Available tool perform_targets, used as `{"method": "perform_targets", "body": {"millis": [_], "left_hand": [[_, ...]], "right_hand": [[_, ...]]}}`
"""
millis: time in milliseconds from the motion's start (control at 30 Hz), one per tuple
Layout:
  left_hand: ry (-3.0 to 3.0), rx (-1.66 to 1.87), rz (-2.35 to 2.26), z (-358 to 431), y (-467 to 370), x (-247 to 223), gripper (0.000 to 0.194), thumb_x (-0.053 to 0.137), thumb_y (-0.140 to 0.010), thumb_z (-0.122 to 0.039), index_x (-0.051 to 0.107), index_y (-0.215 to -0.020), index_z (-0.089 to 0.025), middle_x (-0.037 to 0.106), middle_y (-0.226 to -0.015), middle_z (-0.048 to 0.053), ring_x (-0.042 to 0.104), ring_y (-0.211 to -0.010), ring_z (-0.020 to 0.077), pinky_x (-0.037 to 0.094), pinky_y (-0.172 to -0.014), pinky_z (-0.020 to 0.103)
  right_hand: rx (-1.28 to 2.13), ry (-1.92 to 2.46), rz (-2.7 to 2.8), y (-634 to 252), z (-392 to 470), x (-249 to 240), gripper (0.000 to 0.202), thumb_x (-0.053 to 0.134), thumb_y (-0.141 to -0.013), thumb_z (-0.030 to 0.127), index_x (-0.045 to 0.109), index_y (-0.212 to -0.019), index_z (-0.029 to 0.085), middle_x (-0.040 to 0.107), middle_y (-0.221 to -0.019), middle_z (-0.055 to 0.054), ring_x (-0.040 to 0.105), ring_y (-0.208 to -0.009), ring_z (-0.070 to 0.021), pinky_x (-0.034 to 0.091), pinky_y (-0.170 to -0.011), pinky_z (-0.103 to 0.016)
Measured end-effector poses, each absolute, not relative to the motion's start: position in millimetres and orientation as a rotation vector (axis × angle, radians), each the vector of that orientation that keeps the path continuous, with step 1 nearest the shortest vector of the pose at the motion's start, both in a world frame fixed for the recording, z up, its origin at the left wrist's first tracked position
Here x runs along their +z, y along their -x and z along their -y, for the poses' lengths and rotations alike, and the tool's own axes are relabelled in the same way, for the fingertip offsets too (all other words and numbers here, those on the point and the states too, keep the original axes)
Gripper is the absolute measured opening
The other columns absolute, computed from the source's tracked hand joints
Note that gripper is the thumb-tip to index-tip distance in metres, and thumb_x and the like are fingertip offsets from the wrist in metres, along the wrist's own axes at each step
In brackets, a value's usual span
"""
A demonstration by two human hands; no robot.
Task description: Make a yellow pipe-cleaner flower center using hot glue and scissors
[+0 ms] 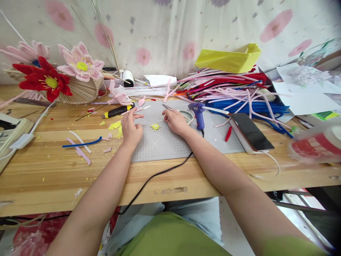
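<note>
On the grey cutting mat (160,151) lies a small yellow flower centre with white-tipped strands (155,126), between my two hands. My left hand (131,128) is at the mat's left edge, fingers apart, with nothing visible in it. My right hand (174,121) rests on the mat to the right of the flower centre, its fingers bent down beside scissors (167,106) whose handles are partly hidden behind it. Whether its fingertips hold anything is too small to tell. A purple glue gun (198,115) lies right of that hand.
Yellow scraps (115,125) and a black-yellow cutter (118,111) lie at left. Fuzzy flowers (50,82) stand at the back left. Coloured stems (239,106), a phone (252,131) and a plastic cup (317,145) are at right. A black cable (157,174) crosses the front.
</note>
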State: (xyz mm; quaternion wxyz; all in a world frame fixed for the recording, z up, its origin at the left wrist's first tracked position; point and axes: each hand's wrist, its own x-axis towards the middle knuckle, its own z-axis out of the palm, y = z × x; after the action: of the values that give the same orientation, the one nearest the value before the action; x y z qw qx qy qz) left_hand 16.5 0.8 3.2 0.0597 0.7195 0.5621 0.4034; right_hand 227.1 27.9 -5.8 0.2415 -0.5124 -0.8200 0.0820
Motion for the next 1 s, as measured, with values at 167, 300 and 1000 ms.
{"method": "perform_targets", "body": {"millis": [167, 300, 1000], "left_hand": [[-2.197, 1.249, -1.702, 0, -17, 4, 0.071, 0.041, -0.066, 0.001, 0.04, -0.132, -0.022, 0.069, -0.104, 0.004, 0.055, -0.118, 0.0221, 0.038, -0.103, 0.045], [-2.198, 1.26, -1.695, 1, -17, 6, 0.069, 0.041, -0.066, 0.002, 0.042, -0.131, -0.022, 0.07, -0.102, 0.004, 0.055, -0.118, 0.0224, 0.038, -0.103, 0.044], [-2.416, 0.877, -1.407, 1, -23, 0, 0.073, 0.044, -0.06, 0.002, 0.044, -0.131, -0.017, 0.071, -0.098, 0.004, 0.051, -0.113, 0.023, 0.035, -0.104, 0.043]], "right_hand": [[0.24, 1.374, 2.223, -228, -22, -1, 0.027, 0.045, -0.079, 0.009, 0.05, -0.104, 0.019, 0.067, -0.09, -0.008, 0.054, -0.094, -0.0256, 0.037, -0.086, -0.039], [0.275, 1.244, 2.203, -226, -15, 3, 0.029, 0.046, -0.079, 0.01, 0.049, -0.106, 0.019, 0.066, -0.09, -0.006, 0.054, -0.091, -0.0223, 0.037, -0.086, -0.036], [0.294, 1.006, 2.253, -219, -14, 0, 0.024, 0.049, -0.078, 0.007, 0.051, -0.099, 0.017, 0.064, -0.085, -0.005, 0.054, -0.083, -0.0184, 0.04, -0.08, -0.031]]}}
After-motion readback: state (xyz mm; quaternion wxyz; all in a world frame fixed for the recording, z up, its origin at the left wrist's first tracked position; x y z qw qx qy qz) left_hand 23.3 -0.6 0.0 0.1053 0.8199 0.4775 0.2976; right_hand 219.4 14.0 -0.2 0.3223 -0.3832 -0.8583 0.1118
